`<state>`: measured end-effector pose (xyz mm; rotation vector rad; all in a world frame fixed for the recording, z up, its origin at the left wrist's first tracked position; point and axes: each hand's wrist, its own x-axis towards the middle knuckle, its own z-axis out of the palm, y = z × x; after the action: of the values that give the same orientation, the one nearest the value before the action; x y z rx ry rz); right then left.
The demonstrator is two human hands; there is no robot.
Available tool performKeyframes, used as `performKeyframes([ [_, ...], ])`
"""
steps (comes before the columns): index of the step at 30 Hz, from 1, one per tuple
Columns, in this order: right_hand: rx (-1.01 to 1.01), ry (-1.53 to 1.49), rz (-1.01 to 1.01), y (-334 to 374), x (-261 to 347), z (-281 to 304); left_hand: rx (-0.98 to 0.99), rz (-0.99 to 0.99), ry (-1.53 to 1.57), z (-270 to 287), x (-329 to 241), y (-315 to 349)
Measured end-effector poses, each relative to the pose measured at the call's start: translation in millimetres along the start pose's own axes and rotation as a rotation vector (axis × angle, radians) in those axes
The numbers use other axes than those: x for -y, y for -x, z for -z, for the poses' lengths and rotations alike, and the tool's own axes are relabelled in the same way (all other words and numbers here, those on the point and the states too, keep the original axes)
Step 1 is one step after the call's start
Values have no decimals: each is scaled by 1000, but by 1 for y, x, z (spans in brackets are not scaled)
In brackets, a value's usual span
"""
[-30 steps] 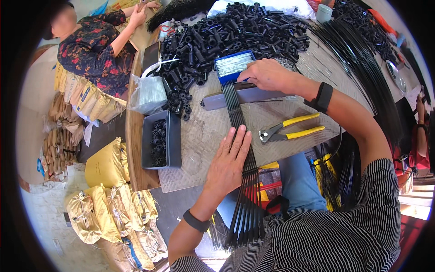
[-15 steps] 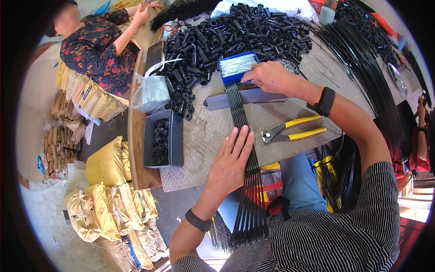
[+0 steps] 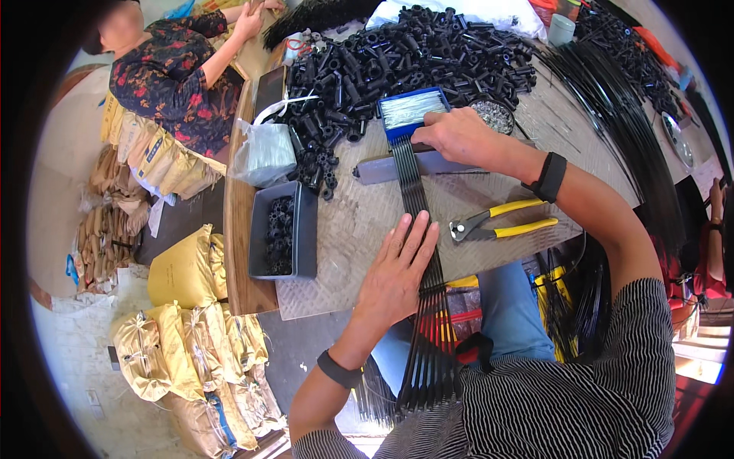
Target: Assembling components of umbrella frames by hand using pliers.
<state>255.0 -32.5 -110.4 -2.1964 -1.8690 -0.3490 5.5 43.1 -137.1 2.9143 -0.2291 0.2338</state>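
Observation:
A row of thin black rods [image 3: 410,183] runs from the middle of the table down over its near edge toward my lap. My left hand [image 3: 390,275] lies flat on the rods with its fingers stretched out. At their far ends, my right hand [image 3: 462,138] has its fingers pressed together above a long grey block [image 3: 375,170]; whatever is between the fingertips is hidden. Just beyond is a blue tray [image 3: 397,135] filled with thin silvery wires [image 3: 413,109]. Yellow-handled end-cutting pincers [image 3: 526,228] lie to the right of the rods.
A heap of black tubular parts [image 3: 428,53] covers the far table. At left stand a grey bin [image 3: 306,237] of small black parts and a clear plastic bag [image 3: 264,157]. Long black rods [image 3: 619,130] lie at right. Another person [image 3: 172,84] sits far left, near yellow sacks [image 3: 183,268].
The whole view has shifted slightly, so the table sits a little farther right. Both hands keep nearly the same place on and beside the rods.

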Motion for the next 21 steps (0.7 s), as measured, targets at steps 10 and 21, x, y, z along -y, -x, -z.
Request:
performKeyframes([
  [10, -60, -105, -54, 6, -10, -2, 7, 4, 15, 3, -1, 1],
  [21, -66, -99, -56, 7, -10, -3, 0, -2, -16, -1, -1, 1],
])
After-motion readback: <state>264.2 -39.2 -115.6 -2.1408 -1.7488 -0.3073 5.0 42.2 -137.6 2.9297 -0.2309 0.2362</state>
